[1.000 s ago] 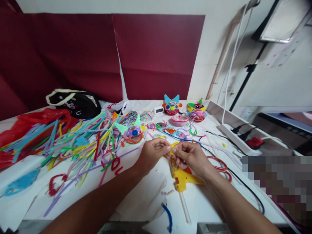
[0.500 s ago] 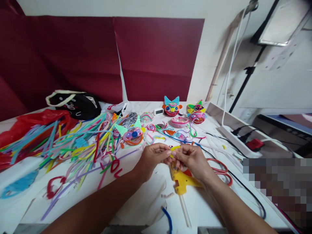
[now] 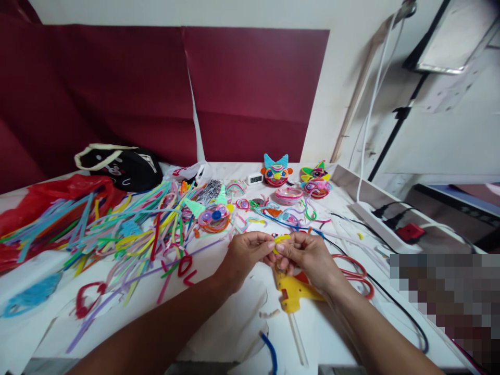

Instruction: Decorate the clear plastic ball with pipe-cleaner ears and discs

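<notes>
Between the fingertips of both hands is a small curved piece of yellow pipe cleaner (image 3: 282,238). My left hand (image 3: 247,256) pinches its left side, and my right hand (image 3: 308,254) pinches its right side; the fingers hide part of it. Right below the hands lies a yellow hot glue gun (image 3: 291,294) with a clear glue stick (image 3: 298,338) poking out toward me. Red-handled scissors (image 3: 359,278) rest beside my right wrist, partly covered. A short blue pipe cleaner (image 3: 269,351) lies at the near edge.
Many coloured pipe cleaners (image 3: 133,234) spread over the left side. Farther back stand a blue-eared animal head (image 3: 276,174), a pink one (image 3: 317,187) and a green-eared one (image 3: 214,216). A white power strip (image 3: 385,229) with cords runs along the right. A black bag (image 3: 128,169) sits back left.
The hands stay nearly in place, still pinching the yellow piece, which looks slightly turned between the fingertips. The view has shifted very little.
</notes>
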Tool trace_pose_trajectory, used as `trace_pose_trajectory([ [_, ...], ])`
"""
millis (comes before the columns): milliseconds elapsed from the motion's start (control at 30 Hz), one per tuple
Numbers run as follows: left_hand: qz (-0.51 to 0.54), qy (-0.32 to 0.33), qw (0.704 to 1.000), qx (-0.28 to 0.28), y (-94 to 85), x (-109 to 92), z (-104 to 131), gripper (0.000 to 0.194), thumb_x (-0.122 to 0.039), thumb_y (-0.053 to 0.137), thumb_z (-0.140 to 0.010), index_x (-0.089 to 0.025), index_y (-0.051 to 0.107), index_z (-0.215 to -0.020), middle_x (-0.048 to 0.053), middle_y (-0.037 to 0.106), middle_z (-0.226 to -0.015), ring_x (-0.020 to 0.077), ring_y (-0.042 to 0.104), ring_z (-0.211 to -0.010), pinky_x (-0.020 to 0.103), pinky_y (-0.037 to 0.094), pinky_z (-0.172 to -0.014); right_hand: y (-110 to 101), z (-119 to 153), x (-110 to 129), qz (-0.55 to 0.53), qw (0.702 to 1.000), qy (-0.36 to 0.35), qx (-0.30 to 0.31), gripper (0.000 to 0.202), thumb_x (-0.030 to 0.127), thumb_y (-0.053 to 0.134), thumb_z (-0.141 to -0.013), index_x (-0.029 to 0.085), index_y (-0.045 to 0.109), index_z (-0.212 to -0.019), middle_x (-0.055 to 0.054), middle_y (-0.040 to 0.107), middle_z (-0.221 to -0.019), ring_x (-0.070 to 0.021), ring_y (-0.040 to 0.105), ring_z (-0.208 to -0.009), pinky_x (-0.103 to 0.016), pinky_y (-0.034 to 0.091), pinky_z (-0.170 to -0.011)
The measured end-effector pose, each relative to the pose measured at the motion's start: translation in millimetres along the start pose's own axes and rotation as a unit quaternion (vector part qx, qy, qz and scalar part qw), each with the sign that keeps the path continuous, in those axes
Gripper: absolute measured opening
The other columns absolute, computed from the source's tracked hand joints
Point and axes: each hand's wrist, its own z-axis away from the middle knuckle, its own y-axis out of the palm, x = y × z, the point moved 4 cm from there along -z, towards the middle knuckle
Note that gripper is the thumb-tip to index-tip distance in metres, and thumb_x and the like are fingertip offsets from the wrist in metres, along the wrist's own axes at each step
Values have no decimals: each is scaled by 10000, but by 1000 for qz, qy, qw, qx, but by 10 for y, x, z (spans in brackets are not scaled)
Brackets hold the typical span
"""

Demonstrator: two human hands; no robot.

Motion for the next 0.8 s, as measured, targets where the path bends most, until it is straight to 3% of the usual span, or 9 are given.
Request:
trace_pose_trajectory([
  [233, -58, 47, 997, -6, 8, -12, 18, 188, -290, 723, -702, -129, 668, -781, -18, 650, -525, 97, 590, -491, 200, 493, -516, 19, 12, -12, 15, 1000, -14, 13, 472, 518, 889, -534, 148, 603, -603, -24, 676, -500, -90, 565, -360, -170, 420, -369],
  [433, -79, 63, 995, -24, 7, -40, 39, 164, -278, 697, -685, -147, 668, -780, -27, 651, -524, 104, 595, -486, 203, 499, -510, 30, 11, 1, -9, 1000, -2, 1, 503, 518, 914, -465, 152, 602, -612, -24, 684, -500, -101, 589, -370, -173, 457, -373],
  [800, -202, 124, 971, 5, -28, -44, 16, 91, -256, 601, -763, -167, 621, -766, -46, 583, -533, 98, 560, -471, 193, 439, -470, 62, 1, -46, -18, 1000, -7, -12, 543, 514, 923, -445, 170, 561, -658, -34, 712, -568, -132, 626, -416, -198, 469, -374],
])
